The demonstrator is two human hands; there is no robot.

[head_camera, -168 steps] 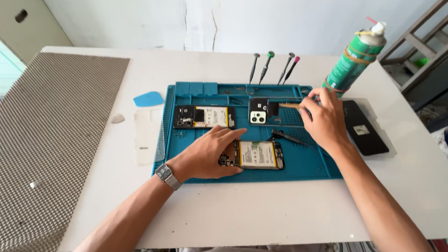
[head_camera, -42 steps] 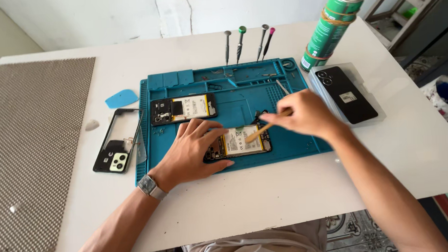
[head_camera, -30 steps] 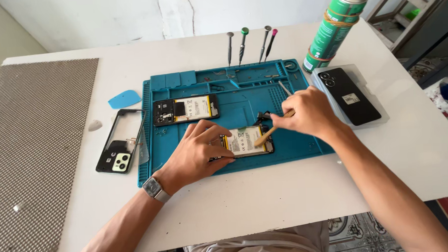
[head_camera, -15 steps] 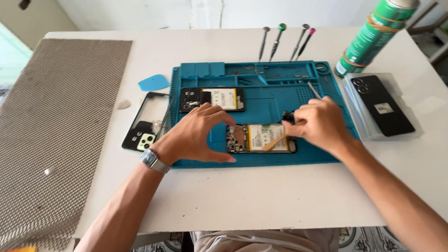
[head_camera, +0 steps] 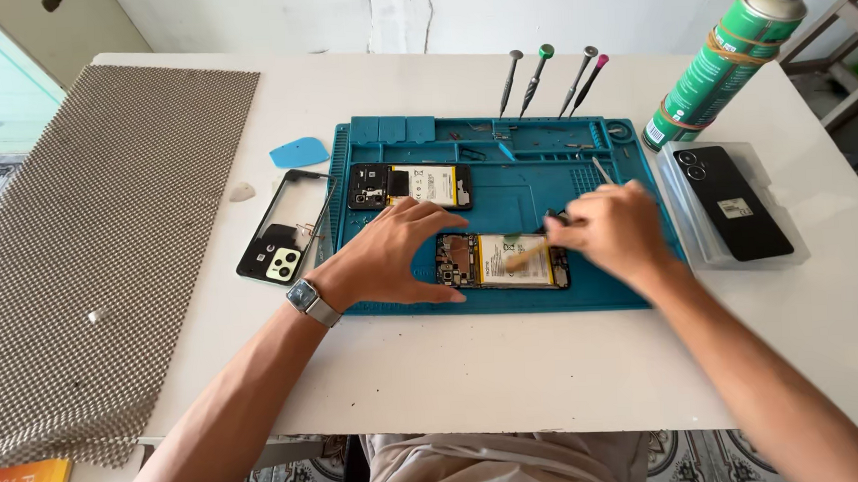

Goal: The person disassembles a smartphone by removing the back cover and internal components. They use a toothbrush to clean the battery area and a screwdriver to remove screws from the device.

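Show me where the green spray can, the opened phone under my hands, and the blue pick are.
green spray can (head_camera: 722,64), head view, middle of its body.
opened phone (head_camera: 491,261), head view, on its yellow battery.
blue pick (head_camera: 299,152), head view, its flat centre.

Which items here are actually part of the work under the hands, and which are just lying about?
In use:
left hand steadying the opened phone
right hand working a small tool over it
blue mat

Lying about:
second opened phone
phone frame
black phone
spray can
four screwdrivers
blue pick
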